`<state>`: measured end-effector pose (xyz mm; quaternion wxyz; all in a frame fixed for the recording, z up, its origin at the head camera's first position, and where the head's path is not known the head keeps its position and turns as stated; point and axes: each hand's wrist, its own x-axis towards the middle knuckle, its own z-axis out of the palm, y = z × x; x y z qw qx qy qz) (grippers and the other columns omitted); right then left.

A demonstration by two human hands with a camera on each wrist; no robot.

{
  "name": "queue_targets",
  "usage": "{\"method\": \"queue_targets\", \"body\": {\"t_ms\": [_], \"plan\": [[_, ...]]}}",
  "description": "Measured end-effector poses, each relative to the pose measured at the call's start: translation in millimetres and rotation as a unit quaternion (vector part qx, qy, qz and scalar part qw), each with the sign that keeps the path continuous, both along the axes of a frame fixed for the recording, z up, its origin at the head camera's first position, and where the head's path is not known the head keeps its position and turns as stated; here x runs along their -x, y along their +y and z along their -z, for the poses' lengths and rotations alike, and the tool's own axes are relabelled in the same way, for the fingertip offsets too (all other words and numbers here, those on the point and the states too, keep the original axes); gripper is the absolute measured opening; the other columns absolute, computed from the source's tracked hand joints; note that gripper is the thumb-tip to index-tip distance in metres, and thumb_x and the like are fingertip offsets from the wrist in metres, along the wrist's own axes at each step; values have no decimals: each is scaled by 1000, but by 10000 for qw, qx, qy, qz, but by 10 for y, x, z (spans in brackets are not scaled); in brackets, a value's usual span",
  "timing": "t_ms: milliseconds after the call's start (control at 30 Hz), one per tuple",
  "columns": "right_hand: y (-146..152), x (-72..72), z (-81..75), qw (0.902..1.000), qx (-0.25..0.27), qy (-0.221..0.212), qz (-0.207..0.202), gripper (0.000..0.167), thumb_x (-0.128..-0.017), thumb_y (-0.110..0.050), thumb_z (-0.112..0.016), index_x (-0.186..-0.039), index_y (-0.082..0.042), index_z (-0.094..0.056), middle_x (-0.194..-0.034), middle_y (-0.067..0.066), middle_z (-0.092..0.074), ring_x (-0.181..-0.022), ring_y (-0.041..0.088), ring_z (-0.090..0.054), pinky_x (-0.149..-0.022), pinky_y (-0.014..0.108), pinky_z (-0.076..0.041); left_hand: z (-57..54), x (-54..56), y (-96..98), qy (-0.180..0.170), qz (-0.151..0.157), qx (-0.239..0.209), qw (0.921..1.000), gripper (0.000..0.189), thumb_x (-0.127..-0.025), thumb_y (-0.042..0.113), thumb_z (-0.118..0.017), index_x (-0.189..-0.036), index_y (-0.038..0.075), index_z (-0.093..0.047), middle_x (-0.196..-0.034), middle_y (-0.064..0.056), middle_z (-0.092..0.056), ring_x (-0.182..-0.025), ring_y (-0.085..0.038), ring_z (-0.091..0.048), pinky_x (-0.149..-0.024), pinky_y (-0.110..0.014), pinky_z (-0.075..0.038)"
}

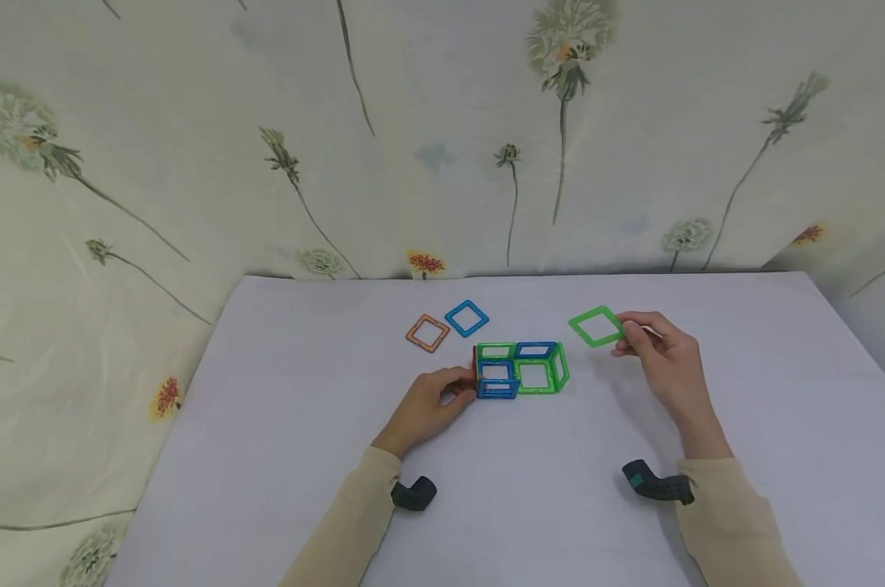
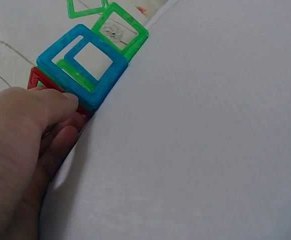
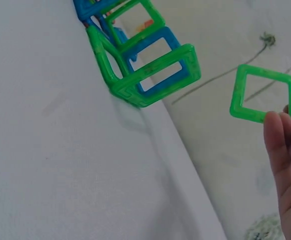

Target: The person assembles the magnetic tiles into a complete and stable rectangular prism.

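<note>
Green, blue and red square magnetic tiles form a low structure (image 1: 517, 377), two squares long, with upright sides. My left hand (image 1: 429, 405) is at its left end, where thumb and fingers hold the upright red magnetic tile (image 2: 48, 80). A blue tile (image 2: 44, 62) stands at the front, beside the thumb. Off to the right and above the table, my right hand (image 1: 662, 355) pinches a loose green magnetic tile (image 1: 578, 328) by one corner. That tile is apart from the structure, whose nearest side is an upright green tile (image 3: 194, 75).
Behind the structure, an orange tile (image 1: 413, 336) and a blue tile (image 1: 451, 316) lie flat on the white table (image 1: 303, 350). A flower-printed cloth (image 1: 442, 196) hangs along the table's back edge. Dark wrist devices (image 1: 658, 483) stick out from both sleeves.
</note>
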<state>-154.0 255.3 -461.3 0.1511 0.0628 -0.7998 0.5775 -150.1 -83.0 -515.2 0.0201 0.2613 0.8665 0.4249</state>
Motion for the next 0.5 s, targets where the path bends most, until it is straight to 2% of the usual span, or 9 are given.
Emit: {"method": "queue_targets", "body": {"t_ms": [200,367,500], "plan": [[-24,-63,-75,9993,-321,72,-149,25,-95,-12,-54,-115,2,-60,-91,1,-61,-73,2,-63,-69,15,-54,14,4,-8,12,25,8,10000,25,-92,20,-62,-116,17,-64,-107,5,-68,-91,-3,-59,-84,-22,-51],[-133,-176,-246,9961,-873,113,-30,19,-95,-11,-55,-109,-1,-63,-82,8,-57,-69,9,-55,-60,12,-47,23,8,-13,-10,26,49,10000,25,-92,21,-62,-116,18,-64,-106,6,-68,-91,-3,-59,-83,-22,-51],[-220,-260,-375,9931,-1136,257,-96,17,-95,-9,-55,-107,-1,-64,-81,11,-55,-72,14,-51,-59,15,-42,29,9,-12,-8,31,40,10000,25,-91,20,-62,-117,18,-64,-106,6,-68,-91,-3,-59,-84,-22,-51]]}}
